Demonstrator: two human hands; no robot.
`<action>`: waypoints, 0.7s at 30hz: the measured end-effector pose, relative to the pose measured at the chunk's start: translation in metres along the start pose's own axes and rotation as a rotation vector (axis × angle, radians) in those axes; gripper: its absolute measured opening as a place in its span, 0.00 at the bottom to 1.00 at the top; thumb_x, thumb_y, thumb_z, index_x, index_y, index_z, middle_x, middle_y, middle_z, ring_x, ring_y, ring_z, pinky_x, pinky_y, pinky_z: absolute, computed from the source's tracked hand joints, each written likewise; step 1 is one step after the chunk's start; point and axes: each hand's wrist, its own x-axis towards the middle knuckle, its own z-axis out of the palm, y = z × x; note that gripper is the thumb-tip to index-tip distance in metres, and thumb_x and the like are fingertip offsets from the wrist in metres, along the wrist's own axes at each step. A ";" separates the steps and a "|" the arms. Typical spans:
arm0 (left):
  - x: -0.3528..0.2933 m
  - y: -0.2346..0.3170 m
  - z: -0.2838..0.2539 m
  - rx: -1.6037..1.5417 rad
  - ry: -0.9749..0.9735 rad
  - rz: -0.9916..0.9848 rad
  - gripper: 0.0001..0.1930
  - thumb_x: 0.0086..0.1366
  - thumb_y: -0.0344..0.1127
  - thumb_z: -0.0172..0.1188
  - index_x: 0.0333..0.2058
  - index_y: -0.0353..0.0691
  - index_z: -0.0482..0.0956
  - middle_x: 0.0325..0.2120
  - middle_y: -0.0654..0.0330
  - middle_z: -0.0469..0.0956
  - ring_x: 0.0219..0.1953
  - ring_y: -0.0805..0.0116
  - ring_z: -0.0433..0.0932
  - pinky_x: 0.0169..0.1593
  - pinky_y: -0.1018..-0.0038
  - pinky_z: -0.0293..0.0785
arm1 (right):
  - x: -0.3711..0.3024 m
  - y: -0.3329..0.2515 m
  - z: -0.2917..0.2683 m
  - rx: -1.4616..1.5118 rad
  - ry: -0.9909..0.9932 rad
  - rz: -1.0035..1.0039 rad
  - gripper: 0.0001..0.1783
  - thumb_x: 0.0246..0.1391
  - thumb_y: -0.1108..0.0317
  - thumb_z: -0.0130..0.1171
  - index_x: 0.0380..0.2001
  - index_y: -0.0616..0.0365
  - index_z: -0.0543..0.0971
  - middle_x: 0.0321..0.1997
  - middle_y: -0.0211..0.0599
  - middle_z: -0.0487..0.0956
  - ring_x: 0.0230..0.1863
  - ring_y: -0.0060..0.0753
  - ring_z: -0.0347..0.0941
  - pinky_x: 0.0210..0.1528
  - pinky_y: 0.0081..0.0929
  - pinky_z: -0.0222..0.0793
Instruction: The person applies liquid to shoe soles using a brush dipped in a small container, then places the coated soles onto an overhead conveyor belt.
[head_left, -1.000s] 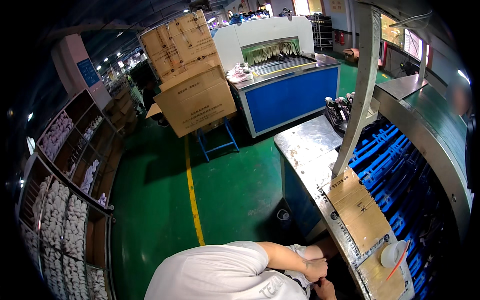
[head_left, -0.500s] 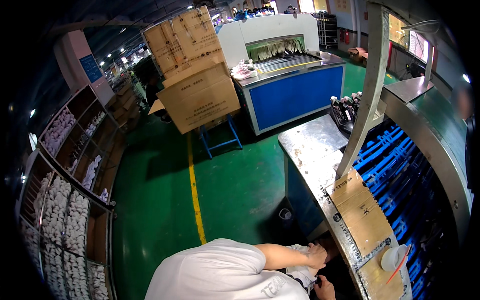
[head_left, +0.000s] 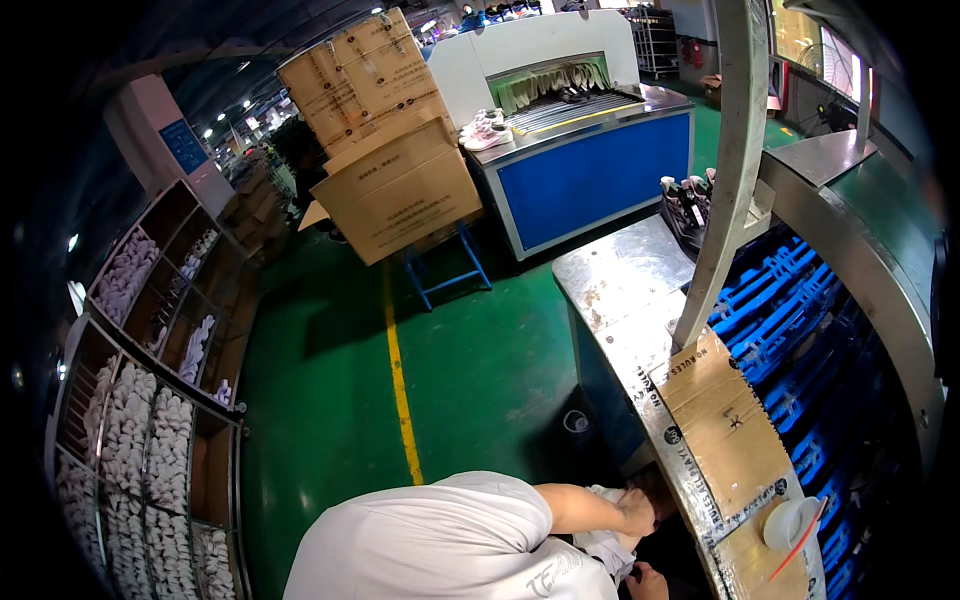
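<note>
At the lower edge, my white-sleeved left arm reaches right, across my body. My left hand (head_left: pixel 637 511) is closed beside the near edge of a metal-topped bench (head_left: pixel 622 272). Its fingertips are partly lost in shadow, so what they hold is unclear. A crumpled whitish thing (head_left: pixel 603 543) lies just under the wrist; its kind does not show. Lower down, my right hand (head_left: pixel 648 582) has its fingers curled next to something dark and is partly cut off by the frame.
Flattened cardboard (head_left: pixel 722 420) covers the bench, bearing a white cup (head_left: pixel 790 523) and a thin red stick (head_left: pixel 800 540). Dark shoes (head_left: pixel 686 215) stand farther along. Blue racks (head_left: pixel 800 330) fill the right. Left are shelves of white shoes (head_left: pixel 128 420); ahead, cartons (head_left: pixel 395 190) and a blue-fronted conveyor machine (head_left: pixel 595 180).
My view has swung slightly, so the shelves and floor line sit farther right. Both hands stay low by the bench edge, with only a slight shift.
</note>
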 end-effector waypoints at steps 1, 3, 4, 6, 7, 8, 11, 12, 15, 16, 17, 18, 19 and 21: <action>0.003 -0.002 0.004 0.001 0.003 -0.001 0.23 0.60 0.57 0.59 0.34 0.40 0.89 0.37 0.45 0.86 0.45 0.42 0.83 0.55 0.46 0.73 | 0.001 0.000 0.000 0.000 -0.006 0.000 0.23 0.62 0.58 0.60 0.57 0.57 0.78 0.51 0.63 0.81 0.54 0.65 0.77 0.56 0.51 0.74; 0.010 -0.011 0.019 0.003 0.050 0.056 0.22 0.60 0.54 0.58 0.30 0.40 0.86 0.33 0.45 0.83 0.40 0.43 0.80 0.48 0.46 0.70 | 0.003 -0.001 0.000 -0.010 -0.018 -0.003 0.22 0.61 0.59 0.59 0.56 0.56 0.78 0.49 0.62 0.82 0.53 0.65 0.78 0.55 0.52 0.74; 0.012 -0.019 0.026 0.030 0.093 0.104 0.20 0.60 0.52 0.57 0.26 0.39 0.84 0.29 0.45 0.80 0.34 0.43 0.78 0.41 0.45 0.67 | 0.006 -0.002 0.000 0.003 -0.028 -0.023 0.22 0.61 0.59 0.59 0.56 0.56 0.78 0.49 0.62 0.82 0.53 0.65 0.78 0.55 0.52 0.74; 0.014 -0.032 0.034 0.066 0.182 0.216 0.19 0.60 0.47 0.54 0.19 0.38 0.80 0.20 0.45 0.75 0.24 0.44 0.72 0.26 0.44 0.61 | 0.011 -0.007 -0.001 -0.012 -0.037 -0.068 0.21 0.61 0.60 0.59 0.55 0.56 0.78 0.47 0.62 0.82 0.51 0.65 0.78 0.53 0.54 0.74; 0.014 -0.035 0.035 0.076 0.230 0.279 0.20 0.59 0.45 0.53 0.15 0.38 0.78 0.16 0.45 0.72 0.18 0.45 0.70 0.19 0.43 0.59 | 0.012 -0.010 -0.002 -0.012 -0.043 -0.071 0.21 0.61 0.60 0.59 0.55 0.56 0.78 0.47 0.62 0.82 0.51 0.65 0.78 0.53 0.54 0.74; 0.014 -0.037 0.036 0.077 0.229 0.270 0.20 0.59 0.45 0.53 0.15 0.38 0.78 0.16 0.45 0.72 0.18 0.45 0.70 0.19 0.43 0.59 | 0.013 -0.014 -0.003 -0.015 -0.023 -0.086 0.21 0.61 0.61 0.59 0.54 0.56 0.78 0.47 0.61 0.82 0.50 0.66 0.78 0.53 0.54 0.74; 0.010 -0.010 -0.007 -0.113 -0.031 0.132 0.25 0.62 0.54 0.53 0.37 0.34 0.85 0.41 0.43 0.82 0.46 0.37 0.78 0.46 0.36 0.69 | 0.010 -0.013 -0.011 -0.002 0.017 -0.054 0.20 0.60 0.61 0.59 0.54 0.56 0.78 0.46 0.61 0.82 0.49 0.66 0.78 0.52 0.54 0.74; 0.005 -0.008 -0.013 -0.109 -0.032 0.105 0.27 0.64 0.56 0.52 0.41 0.36 0.86 0.45 0.43 0.82 0.49 0.37 0.78 0.50 0.36 0.67 | 0.009 -0.014 -0.012 -0.001 0.014 -0.049 0.20 0.60 0.61 0.59 0.53 0.56 0.78 0.46 0.61 0.82 0.49 0.66 0.78 0.51 0.54 0.74; -0.001 -0.002 -0.022 -0.102 -0.037 0.052 0.28 0.65 0.57 0.51 0.45 0.38 0.86 0.47 0.43 0.83 0.52 0.38 0.78 0.54 0.38 0.67 | 0.006 -0.018 -0.015 0.012 0.000 -0.035 0.20 0.60 0.61 0.60 0.53 0.56 0.78 0.46 0.61 0.83 0.49 0.65 0.78 0.51 0.54 0.75; -0.002 -0.003 -0.023 -0.100 -0.034 0.047 0.28 0.65 0.57 0.52 0.45 0.38 0.86 0.47 0.43 0.83 0.52 0.38 0.79 0.53 0.38 0.67 | 0.005 -0.019 -0.016 0.012 -0.002 -0.037 0.20 0.60 0.61 0.60 0.53 0.56 0.78 0.46 0.61 0.83 0.49 0.65 0.78 0.51 0.54 0.75; -0.001 -0.002 -0.022 -0.097 -0.032 0.040 0.28 0.65 0.57 0.52 0.44 0.39 0.86 0.46 0.43 0.83 0.51 0.39 0.79 0.53 0.39 0.68 | 0.005 -0.020 -0.018 0.005 -0.003 -0.051 0.19 0.61 0.62 0.60 0.53 0.56 0.79 0.46 0.60 0.83 0.49 0.65 0.79 0.51 0.54 0.75; -0.002 -0.002 -0.022 -0.096 -0.030 0.038 0.27 0.64 0.57 0.52 0.44 0.39 0.87 0.46 0.44 0.83 0.51 0.39 0.79 0.53 0.39 0.68 | 0.004 -0.021 -0.018 -0.002 -0.003 -0.063 0.18 0.61 0.62 0.60 0.52 0.56 0.79 0.45 0.60 0.83 0.48 0.65 0.79 0.50 0.53 0.75; -0.002 -0.001 -0.021 -0.094 -0.028 0.037 0.27 0.64 0.57 0.53 0.43 0.40 0.87 0.45 0.44 0.84 0.51 0.39 0.79 0.53 0.40 0.68 | 0.004 -0.018 -0.016 -0.001 -0.002 -0.063 0.18 0.61 0.62 0.60 0.52 0.56 0.79 0.45 0.60 0.83 0.48 0.65 0.79 0.50 0.53 0.75; -0.003 -0.001 -0.021 -0.092 -0.020 0.032 0.26 0.64 0.57 0.53 0.43 0.40 0.87 0.45 0.44 0.84 0.50 0.40 0.80 0.52 0.41 0.69 | 0.006 -0.014 -0.011 -0.019 0.049 -0.129 0.16 0.62 0.62 0.60 0.50 0.56 0.80 0.44 0.59 0.83 0.47 0.64 0.79 0.49 0.53 0.75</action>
